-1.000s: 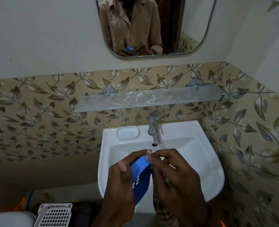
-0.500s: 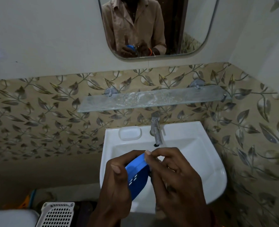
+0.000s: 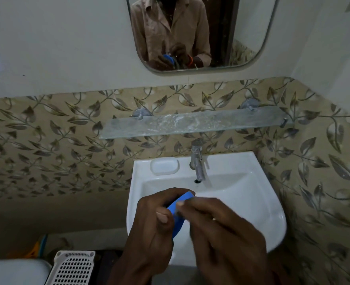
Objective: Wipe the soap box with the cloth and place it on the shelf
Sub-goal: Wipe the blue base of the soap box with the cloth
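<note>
The right hand [image 3: 221,233] now covers more of the small blue plastic soap box [image 3: 179,212], low in the middle of the frame over the white sink [image 3: 268,202]. The left hand [image 3: 155,219] has its grip closed on the box; I cannot tell the right grip, and the cloth is hidden. Wiping looks still under way, and the long glass shelf [image 3: 190,124] above has no box yet.

Single head-worn view, angled forward and down, close over sink [image 3: 273,233], facing mirror [image 3: 252,62] wall

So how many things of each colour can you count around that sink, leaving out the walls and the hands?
Blue: 1, the soap box
White: 3, the sink, the moulded soap dish, the slotted basket
Silver: 1, the tap
Clear glass: 2, the shelf, the mirror
Total: 7
</note>
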